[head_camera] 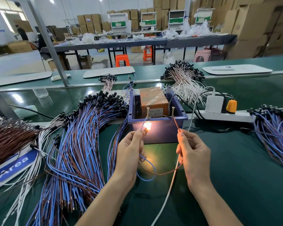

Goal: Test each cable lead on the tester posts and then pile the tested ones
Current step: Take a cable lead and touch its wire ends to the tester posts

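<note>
A blue tester box (157, 132) with an orange block inside stands mid-table; two screw posts rise at its front rim, the left post (147, 111) and the right post (173, 111). My left hand (129, 152) pinches the blue wire (145, 170) of one lead and its small lamp (147, 127), which glows orange; the wire's tip reaches the left post. My right hand (193, 154) pinches the brown wire (176, 123), whose tip touches the right post. The lead's slack loops below both hands.
A large heap of blue-and-brown leads (78, 144) lies left of the box, brown leads (8, 137) farther left. A smaller blue pile (273, 128) lies right, white leads (185, 79) behind. A white power strip (222, 115) and a white cable (170, 190) lie near my right arm.
</note>
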Available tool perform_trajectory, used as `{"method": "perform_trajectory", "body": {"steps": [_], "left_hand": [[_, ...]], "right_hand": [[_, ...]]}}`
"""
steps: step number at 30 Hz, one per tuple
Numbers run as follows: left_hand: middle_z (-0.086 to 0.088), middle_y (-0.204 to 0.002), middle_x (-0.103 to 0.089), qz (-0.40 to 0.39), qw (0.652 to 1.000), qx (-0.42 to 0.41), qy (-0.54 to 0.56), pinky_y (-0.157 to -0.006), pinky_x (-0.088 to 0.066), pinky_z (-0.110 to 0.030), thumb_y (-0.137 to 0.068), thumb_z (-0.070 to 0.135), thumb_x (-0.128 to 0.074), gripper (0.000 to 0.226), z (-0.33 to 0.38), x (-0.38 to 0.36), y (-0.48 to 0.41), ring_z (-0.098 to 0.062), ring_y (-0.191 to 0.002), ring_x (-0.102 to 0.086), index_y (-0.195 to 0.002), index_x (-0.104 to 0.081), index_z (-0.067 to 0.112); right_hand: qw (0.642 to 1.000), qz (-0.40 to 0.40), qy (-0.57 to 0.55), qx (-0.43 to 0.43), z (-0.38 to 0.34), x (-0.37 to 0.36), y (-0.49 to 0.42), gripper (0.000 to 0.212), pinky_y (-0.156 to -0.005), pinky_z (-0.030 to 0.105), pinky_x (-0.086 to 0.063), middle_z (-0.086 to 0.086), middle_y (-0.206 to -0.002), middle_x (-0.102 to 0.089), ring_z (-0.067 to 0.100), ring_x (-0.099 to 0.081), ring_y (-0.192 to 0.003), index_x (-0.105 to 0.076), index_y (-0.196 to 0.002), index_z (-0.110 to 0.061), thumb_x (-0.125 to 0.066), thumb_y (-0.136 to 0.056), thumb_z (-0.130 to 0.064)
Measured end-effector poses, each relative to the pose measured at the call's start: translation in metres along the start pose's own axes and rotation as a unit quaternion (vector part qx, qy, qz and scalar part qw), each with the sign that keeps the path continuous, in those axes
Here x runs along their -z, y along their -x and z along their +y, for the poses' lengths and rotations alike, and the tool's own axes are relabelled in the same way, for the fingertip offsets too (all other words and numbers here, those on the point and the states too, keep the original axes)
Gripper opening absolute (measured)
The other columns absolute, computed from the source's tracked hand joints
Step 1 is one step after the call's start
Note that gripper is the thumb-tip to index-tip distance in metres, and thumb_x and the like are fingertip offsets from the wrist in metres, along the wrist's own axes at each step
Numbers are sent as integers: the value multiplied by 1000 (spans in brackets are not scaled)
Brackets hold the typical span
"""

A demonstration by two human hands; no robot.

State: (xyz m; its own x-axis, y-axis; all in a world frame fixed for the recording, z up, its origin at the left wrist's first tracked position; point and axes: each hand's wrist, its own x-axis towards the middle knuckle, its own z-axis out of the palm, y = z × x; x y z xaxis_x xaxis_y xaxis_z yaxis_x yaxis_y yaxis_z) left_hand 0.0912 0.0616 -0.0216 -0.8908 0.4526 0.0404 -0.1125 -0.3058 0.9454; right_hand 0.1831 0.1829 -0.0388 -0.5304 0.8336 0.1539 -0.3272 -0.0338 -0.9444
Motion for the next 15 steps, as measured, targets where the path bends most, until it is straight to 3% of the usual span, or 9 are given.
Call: {"method": "perform_trajectory", "body": {"steps": [12, 15], "left_hand": [[5, -52, -32, -3, 1000, 0, -3, -43, -31, -21, -101, 24, -55, 25, 1, 0, 1, -9, -42, -28, -106, -68, 3], [5, -52, -32, -6, 1000, 5, 2, -42, -32, -20, -101, 24, -56, 21, 1, 0, 1, -9, -43, -28, -98, -67, 7]], "right_hand": [[1000, -7, 7, 0, 0, 2, 1, 12, -39, 20, -37, -1, -55, -55, 8, -44, -46, -75, -94, -26, -64, -98, -23], [1000, -6, 15, 3, -1, 2, 1, 10, -39, 18, -38, -2, -55, -56, 7, -45, -45, -73, -98, -23, -63, -98, -22]]}}
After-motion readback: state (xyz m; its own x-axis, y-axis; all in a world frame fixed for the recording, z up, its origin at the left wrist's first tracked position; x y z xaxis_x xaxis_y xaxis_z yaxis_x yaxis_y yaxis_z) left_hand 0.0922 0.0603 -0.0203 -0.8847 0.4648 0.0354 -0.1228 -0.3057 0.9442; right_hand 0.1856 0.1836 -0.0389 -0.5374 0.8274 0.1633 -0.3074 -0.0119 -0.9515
